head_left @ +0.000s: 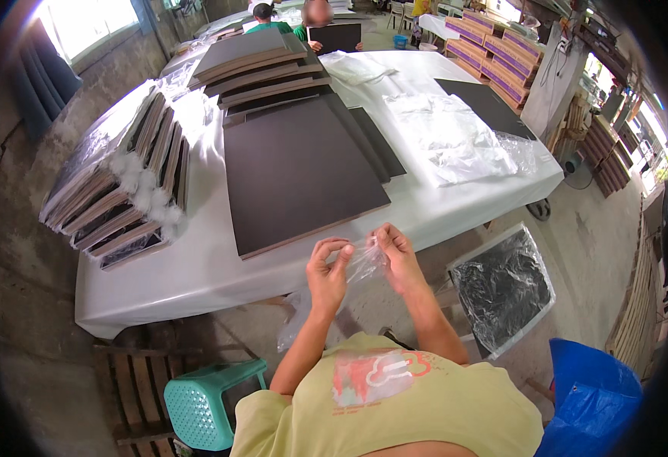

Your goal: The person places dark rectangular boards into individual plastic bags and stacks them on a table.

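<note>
A clear plastic bag (364, 265) hangs stretched between my two hands, in front of the table's near edge. My left hand (327, 268) pinches one side of the bag between thumb and fingers. On the other side my right hand (393, 255) is closed on the gathered plastic. Just beyond them lies a large dark brown panel (296, 175), its near corner close to the table edge. More dark panels (261, 65) are stacked in an overlapping row behind it.
Plastic-wrapped panels (120, 183) pile up at the table's left. White plastic bags (448, 133) lie at the right of the table (197, 282). Another wrapped panel (505, 282) rests low at my right. A green stool (200, 404) and blue sheet (597, 404) flank me. People work at the far end.
</note>
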{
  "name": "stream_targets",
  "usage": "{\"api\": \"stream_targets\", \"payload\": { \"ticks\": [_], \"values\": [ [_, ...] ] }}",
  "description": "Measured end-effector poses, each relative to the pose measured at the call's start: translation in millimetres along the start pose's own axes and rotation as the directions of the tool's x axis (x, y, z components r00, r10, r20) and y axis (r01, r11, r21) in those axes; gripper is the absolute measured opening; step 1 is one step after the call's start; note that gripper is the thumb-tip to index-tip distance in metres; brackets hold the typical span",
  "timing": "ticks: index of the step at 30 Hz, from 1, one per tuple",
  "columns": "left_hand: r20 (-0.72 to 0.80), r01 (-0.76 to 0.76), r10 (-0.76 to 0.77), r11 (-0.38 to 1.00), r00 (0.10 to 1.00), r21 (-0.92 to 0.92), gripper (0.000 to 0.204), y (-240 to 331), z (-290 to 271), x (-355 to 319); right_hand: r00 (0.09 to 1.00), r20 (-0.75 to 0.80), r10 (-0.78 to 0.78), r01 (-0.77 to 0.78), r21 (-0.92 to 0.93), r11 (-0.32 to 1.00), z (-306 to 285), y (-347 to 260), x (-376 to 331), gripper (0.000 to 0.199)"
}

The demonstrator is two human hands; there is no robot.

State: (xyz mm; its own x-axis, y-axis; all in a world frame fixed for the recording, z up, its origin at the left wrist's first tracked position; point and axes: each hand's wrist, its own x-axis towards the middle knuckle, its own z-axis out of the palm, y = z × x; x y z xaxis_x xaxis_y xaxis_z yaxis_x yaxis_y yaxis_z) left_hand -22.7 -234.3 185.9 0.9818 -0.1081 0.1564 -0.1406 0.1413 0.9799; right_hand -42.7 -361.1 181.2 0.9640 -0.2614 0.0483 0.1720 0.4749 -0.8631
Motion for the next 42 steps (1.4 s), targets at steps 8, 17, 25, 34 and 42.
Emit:
{"api": "stream_targets", "payload": {
  "ticks": [8, 17, 25, 34, 42],
  "values": [
    [0.436, 0.296, -0.230, 0.951, 0.870, -0.089, 0.041, 11, -6, 0, 0.971, 0.211, 0.110, -0.147, 0.171, 0.974, -5, -22, 2, 0.020],
    [0.929, -0.138, -0.032, 0.986, 0.369, 0.088, 0.015, 12, -113, -23, 0.856, -0.513, -0.068, 0.073, -0.010, 0.997, -70, -110, 35, 0.022],
    [-0.281, -0.210, 0.127, 0.934, 0.951, -0.289, 0.033, -4, -191, -25, 0.790, 0.514, 0.335, -0.292, -0.166, 0.942, -111, -19, 0, 0.040],
    [0.518, 0.060, 0.031, 0.985, 0.855, -0.159, 0.053, 14, -136, -19, 0.730, 0.652, -0.204, -0.281, 0.559, 0.780, -73, -43, 27, 0.062],
    [0.583, 0.329, -0.113, 0.902, 0.804, -0.280, 0.051, -21, -167, -30, 0.779, 0.538, -0.323, -0.210, 0.709, 0.674, -92, -62, 32, 0.069]
  ]
}}
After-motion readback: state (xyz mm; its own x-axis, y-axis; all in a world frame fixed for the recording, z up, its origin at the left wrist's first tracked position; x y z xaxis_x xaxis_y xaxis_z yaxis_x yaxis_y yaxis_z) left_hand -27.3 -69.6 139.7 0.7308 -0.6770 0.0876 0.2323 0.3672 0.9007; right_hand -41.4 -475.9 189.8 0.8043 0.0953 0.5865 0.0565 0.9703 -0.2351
